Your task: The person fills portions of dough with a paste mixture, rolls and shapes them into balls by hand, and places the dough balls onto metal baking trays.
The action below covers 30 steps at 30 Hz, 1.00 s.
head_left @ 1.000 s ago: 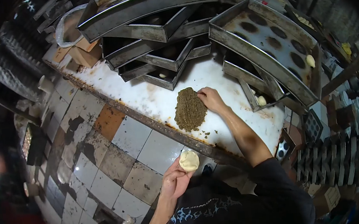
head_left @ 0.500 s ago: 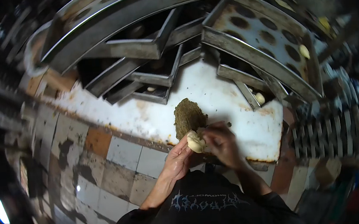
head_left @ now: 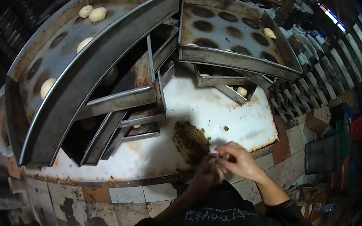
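My left hand (head_left: 205, 174) is in front of my chest, cupped around a piece of pale dough (head_left: 220, 170). Most of that dough is hidden by my fingers and shadow. From the right, my right hand (head_left: 240, 163) has its fingertips pinched together at the dough's upper edge. Just beyond both hands, a rough mound of greenish-brown filling (head_left: 191, 141) rests on the white tabletop (head_left: 230, 123). A small crumb of filling (head_left: 226, 128) lies to its right.
Stacked metal trays rise at the left, the top tray (head_left: 60, 35) carrying several dough balls (head_left: 97, 14). Another tray stack (head_left: 234, 31) stands at the back right, with a dough piece (head_left: 269, 33) on top. Metal racking (head_left: 317, 84) is at the right, tiled floor (head_left: 130, 196) below.
The view has shifted, bringing more of the left tray into sight. My hands have closed together over the dough, which was plainly visible before and is now mostly covered.
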### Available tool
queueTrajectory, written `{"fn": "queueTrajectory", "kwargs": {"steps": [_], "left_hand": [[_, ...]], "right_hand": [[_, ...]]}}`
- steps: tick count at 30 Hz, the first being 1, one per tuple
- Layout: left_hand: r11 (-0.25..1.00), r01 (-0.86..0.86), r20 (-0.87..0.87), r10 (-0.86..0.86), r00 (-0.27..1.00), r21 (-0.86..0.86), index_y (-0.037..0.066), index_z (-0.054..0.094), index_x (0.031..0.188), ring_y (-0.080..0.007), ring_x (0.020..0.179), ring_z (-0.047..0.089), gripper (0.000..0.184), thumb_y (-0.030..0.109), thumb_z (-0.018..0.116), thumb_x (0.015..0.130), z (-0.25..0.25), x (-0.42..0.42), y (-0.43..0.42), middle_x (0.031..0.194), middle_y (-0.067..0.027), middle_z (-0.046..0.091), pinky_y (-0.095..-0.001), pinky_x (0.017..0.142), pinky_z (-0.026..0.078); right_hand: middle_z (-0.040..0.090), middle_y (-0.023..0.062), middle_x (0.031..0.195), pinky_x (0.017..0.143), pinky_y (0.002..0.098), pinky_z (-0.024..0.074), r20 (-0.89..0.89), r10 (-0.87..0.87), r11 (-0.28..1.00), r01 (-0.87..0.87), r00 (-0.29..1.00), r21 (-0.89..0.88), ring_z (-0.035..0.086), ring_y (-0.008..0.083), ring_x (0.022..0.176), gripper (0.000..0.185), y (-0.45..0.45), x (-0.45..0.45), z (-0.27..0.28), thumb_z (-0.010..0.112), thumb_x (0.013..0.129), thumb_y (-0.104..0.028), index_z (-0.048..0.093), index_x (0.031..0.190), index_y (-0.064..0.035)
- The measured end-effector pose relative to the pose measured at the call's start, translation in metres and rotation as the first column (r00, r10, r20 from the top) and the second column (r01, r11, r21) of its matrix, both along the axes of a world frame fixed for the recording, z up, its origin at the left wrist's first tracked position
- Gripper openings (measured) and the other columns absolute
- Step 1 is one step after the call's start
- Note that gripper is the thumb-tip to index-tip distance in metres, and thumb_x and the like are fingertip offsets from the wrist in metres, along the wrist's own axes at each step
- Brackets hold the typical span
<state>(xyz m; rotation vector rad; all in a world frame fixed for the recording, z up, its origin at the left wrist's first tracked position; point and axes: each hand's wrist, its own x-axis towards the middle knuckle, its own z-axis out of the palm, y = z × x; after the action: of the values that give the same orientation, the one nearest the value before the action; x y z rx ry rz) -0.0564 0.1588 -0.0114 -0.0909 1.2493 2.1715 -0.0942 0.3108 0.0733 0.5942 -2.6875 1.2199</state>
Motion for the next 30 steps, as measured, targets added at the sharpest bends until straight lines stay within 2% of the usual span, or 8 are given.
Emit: {"fn": "queueTrajectory", "kwargs": {"steps": [4,6,9,11,12,16,23,30], "left_hand": [[0.983,-0.103,-0.282,0.056,0.958,-0.153,0.004,0.035,0.127,-0.0137,0.078,0.056,0.040,0.001,0.040,0.088,0.002,-0.004,0.017,0.099,-0.0117,0.056,-0.0246,0.066,0.047],[0.982,-0.186,-0.148,0.186,0.971,0.012,0.003,0.037,0.124,-0.0166,0.083,0.057,0.035,0.003,0.039,0.088,0.005,-0.010,0.041,0.102,-0.0130,0.055,-0.0268,0.071,0.048],[0.784,-0.510,0.210,0.465,0.860,0.354,0.001,0.044,0.110,-0.0238,0.093,0.060,0.023,0.008,0.035,0.089,0.024,-0.028,0.097,0.103,-0.0155,0.054,-0.0324,0.083,0.049],[0.797,-0.604,-0.493,0.524,0.694,-0.003,0.002,0.045,0.105,-0.0265,0.092,0.060,0.019,0.006,0.040,0.087,-0.003,-0.048,0.148,0.097,-0.0141,0.055,-0.0331,0.083,0.048],[0.813,-0.555,-0.248,0.582,0.775,0.176,0.002,0.046,0.104,-0.0290,0.091,0.061,0.018,0.006,0.042,0.087,-0.007,-0.062,0.170,0.097,-0.0146,0.055,-0.0338,0.083,0.048],[0.560,-0.579,-0.805,-0.432,0.406,-0.593,0.000,0.048,0.111,-0.0360,0.121,0.042,0.030,0.010,0.053,0.083,-0.071,-0.109,0.220,0.116,-0.0169,0.051,-0.0533,0.102,0.030],[0.565,-0.623,-0.808,-0.145,0.572,-0.542,-0.001,0.047,0.123,-0.0365,0.130,0.033,0.042,0.014,0.056,0.085,0.011,-0.058,0.154,0.133,-0.0200,0.044,-0.0494,0.107,0.026],[0.236,-0.534,-0.524,-0.696,0.491,-0.812,0.003,0.032,0.138,-0.0252,0.137,0.022,0.061,0.042,0.042,0.093,-0.053,0.000,0.155,0.147,-0.0139,0.026,-0.0451,0.112,0.014]], "right_hand": [[0.059,0.0099,0.087,0.069,0.0322,0.0495,0.539,0.056,0.998,-0.057,0.840,-0.014,0.060,0.0197,0.080,0.021,0.017,0.020,-0.008,0.064,0.075,0.004,0.064,0.095,-0.0034],[0.061,0.0097,0.092,0.084,0.0381,0.0450,-0.134,-0.157,0.979,0.173,0.978,0.111,0.054,0.0268,0.100,0.023,0.018,0.035,-0.018,0.061,0.075,0.006,0.064,0.096,-0.0026],[0.059,0.0104,0.104,0.094,0.0406,0.0385,-0.188,-0.238,0.964,0.255,0.953,0.071,0.049,0.0300,0.108,0.029,0.041,0.064,-0.058,0.058,0.077,0.003,0.062,0.105,-0.0031],[0.056,0.0104,0.112,0.097,0.0423,0.0340,-0.145,-0.197,0.980,0.200,0.970,0.006,0.047,0.0301,0.111,0.026,0.079,0.069,-0.068,0.055,0.083,-0.003,0.060,0.108,-0.0031],[0.056,0.0116,0.112,0.095,0.0420,0.0352,-0.092,-0.275,0.956,0.263,0.957,-0.129,0.047,0.0302,0.109,0.022,0.109,0.065,-0.092,0.053,0.086,-0.005,0.060,0.106,-0.0026],[0.059,0.0143,0.089,0.079,0.0379,0.0406,0.100,-0.597,0.765,0.603,0.796,-0.227,0.054,0.0287,0.082,0.021,0.219,-0.006,-0.143,0.047,0.093,-0.017,0.059,0.094,-0.0003],[0.056,0.0129,0.093,0.082,0.0444,0.0430,-0.213,-0.028,1.000,0.025,0.977,-0.013,0.054,0.0312,0.089,0.014,0.148,-0.052,-0.152,0.060,0.079,-0.008,0.059,0.092,-0.0038],[0.058,0.0091,0.084,0.068,0.0421,0.0418,-0.408,0.308,0.916,-0.153,0.859,0.370,0.052,0.0264,0.077,0.007,0.231,-0.109,-0.139,0.059,0.080,-0.015,0.057,0.081,-0.0090]]}}
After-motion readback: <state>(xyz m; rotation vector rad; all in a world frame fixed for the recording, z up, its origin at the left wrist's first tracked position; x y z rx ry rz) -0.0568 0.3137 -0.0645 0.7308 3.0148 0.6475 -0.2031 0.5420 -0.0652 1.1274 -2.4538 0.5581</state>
